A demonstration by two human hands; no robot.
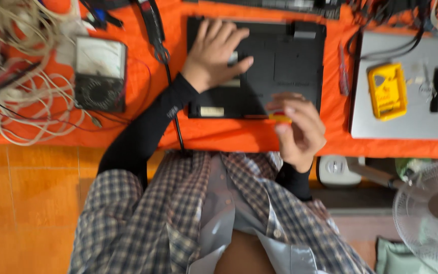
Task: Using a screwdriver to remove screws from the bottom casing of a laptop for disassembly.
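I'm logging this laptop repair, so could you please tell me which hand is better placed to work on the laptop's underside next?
Probably the right hand: it pinches a small yellow-handled tool at the black laptop's near edge, while the left hand lies flat on the base.

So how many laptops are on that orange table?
2. A black laptop lies upside down under the left hand; a grey laptop lies at the right, bearing a yellow case. More may be out of frame.
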